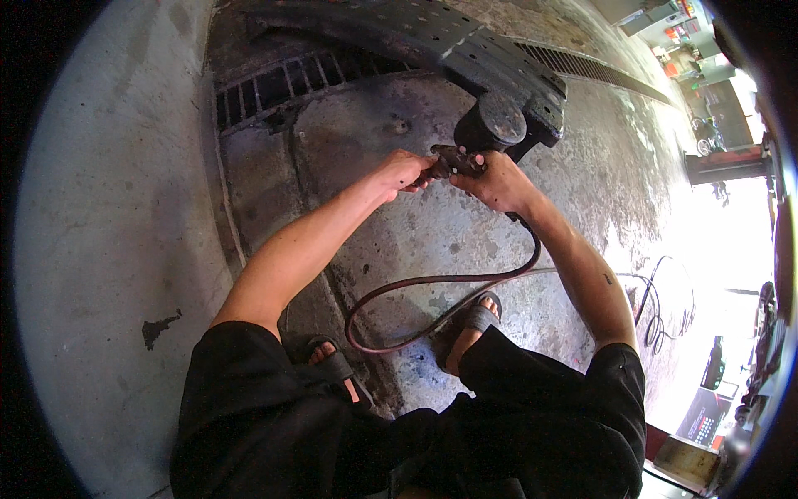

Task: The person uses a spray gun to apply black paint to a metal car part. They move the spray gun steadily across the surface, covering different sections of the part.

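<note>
My right hand (497, 185) is closed around a dark spray gun (455, 160) with a round black cup (499, 119) on top. My left hand (406, 173) has its fingers closed at the gun's left end. From below my right wrist a dark red hose (416, 281) hangs down and loops over the floor in front of my feet. Just beyond the gun lies a black metal beam (407, 37) with rows of holes; the cup overlaps its near end from here. My palms hide the gun's handle and part of its body.
A floor drain grate (291, 79) runs behind the beam. Concrete floor (391, 241), stained dark, lies below my hands, with a pale raised surface (125, 208) at left. More hose is coiled (657, 316) at right. My sandalled feet stand beside the hose loop.
</note>
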A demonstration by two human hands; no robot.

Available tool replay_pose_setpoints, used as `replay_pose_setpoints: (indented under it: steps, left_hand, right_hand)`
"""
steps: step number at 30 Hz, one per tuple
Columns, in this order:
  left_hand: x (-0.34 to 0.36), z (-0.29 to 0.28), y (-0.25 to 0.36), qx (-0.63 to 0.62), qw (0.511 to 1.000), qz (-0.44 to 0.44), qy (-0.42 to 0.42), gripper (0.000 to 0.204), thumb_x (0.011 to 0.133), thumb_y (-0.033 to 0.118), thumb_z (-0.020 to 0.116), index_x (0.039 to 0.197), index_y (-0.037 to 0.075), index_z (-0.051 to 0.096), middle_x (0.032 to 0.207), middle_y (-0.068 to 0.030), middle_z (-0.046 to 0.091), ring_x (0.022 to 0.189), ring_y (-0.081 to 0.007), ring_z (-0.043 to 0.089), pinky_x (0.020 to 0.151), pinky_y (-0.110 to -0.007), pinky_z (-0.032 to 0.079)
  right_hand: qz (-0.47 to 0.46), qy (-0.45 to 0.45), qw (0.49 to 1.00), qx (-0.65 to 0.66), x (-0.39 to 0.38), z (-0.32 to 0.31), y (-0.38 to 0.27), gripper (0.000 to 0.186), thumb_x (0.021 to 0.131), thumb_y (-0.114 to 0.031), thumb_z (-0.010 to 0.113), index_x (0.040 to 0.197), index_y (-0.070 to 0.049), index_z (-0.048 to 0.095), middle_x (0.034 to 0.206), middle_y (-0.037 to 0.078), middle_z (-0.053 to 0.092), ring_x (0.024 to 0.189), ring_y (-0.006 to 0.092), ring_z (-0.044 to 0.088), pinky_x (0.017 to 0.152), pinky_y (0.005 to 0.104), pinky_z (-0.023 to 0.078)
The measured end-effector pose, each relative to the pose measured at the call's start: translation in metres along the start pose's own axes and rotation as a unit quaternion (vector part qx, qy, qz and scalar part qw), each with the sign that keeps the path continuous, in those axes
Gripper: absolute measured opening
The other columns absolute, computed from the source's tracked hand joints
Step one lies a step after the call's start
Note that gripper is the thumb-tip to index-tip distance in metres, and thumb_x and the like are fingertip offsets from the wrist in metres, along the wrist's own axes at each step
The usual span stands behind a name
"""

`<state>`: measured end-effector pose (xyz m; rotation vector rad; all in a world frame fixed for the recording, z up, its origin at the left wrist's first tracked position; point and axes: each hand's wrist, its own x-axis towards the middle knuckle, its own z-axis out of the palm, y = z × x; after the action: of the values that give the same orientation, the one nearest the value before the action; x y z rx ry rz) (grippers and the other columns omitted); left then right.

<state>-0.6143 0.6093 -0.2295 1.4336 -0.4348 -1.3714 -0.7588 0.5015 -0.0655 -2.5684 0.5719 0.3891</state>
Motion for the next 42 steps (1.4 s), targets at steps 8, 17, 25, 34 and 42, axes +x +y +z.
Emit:
replay_pose_setpoints:
  steps: [8, 17, 25, 34, 42]
  left_hand:
    - [-0.006, 0.002, 0.003, 0.001, 1.000, 0.001, -0.001, 0.032, 0.100, 0.037, 0.057, 0.086, 0.011, 0.070, 0.074, 0.0007, 0.067, 0.065, -0.0082, 0.062, 0.055, -0.025, 0.047]
    - [-0.041, 0.015, 0.003, 0.029, 0.970, -0.093, -0.222, 0.065, 0.096, 0.058, 0.056, 0.137, 0.008, 0.051, 0.112, -0.0082, 0.069, 0.085, -0.0188, 0.067, 0.072, -0.034, 0.052]
    - [-0.078, 0.009, 0.016, 0.113, 0.888, -0.101, -0.435, 0.054, 0.089, 0.023, 0.075, 0.133, 0.004, 0.050, 0.111, -0.0137, 0.070, 0.088, -0.0244, 0.072, 0.078, -0.040, 0.059]
    - [-0.082, -0.062, 0.022, 0.058, 0.930, -0.102, -0.347, 0.045, 0.090, 0.014, 0.072, 0.127, 0.001, 0.051, 0.101, -0.0166, 0.070, 0.080, -0.0273, 0.073, 0.074, -0.042, 0.062]
    - [-0.076, -0.051, 0.029, 0.074, 0.940, -0.067, -0.326, 0.037, 0.090, 0.012, 0.070, 0.121, 0.000, 0.055, 0.097, -0.0141, 0.072, 0.077, -0.0224, 0.073, 0.069, -0.036, 0.061]
  right_hand:
    - [-0.001, 0.039, 0.999, 0.014, -0.004, 0.004, -0.001, 0.033, 0.087, -0.030, 0.072, 0.088, 0.002, 0.066, 0.067, 0.016, 0.060, 0.061, 0.0220, 0.056, 0.062, 0.0417, 0.048]
    - [-0.005, 0.170, 0.984, -0.045, -0.002, -0.058, 0.032, 0.028, 0.090, -0.027, 0.070, 0.099, -0.001, 0.068, 0.071, 0.010, 0.064, 0.066, 0.0184, 0.059, 0.067, 0.0381, 0.049]
    - [0.039, 0.224, 0.972, -0.060, 0.013, -0.103, 0.008, 0.045, 0.089, -0.043, 0.068, 0.088, 0.002, 0.068, 0.070, 0.019, 0.065, 0.070, 0.0332, 0.065, 0.067, 0.0429, 0.050]
    - [-0.059, 0.300, 0.947, -0.101, 0.061, -0.099, -0.028, 0.041, 0.090, -0.040, 0.067, 0.093, 0.001, 0.070, 0.070, 0.016, 0.066, 0.066, 0.0274, 0.065, 0.066, 0.0394, 0.049]
    - [-0.022, 0.287, 0.952, -0.104, 0.057, -0.102, -0.024, 0.041, 0.091, -0.040, 0.067, 0.095, 0.000, 0.070, 0.068, 0.016, 0.065, 0.066, 0.0286, 0.065, 0.066, 0.0416, 0.049]
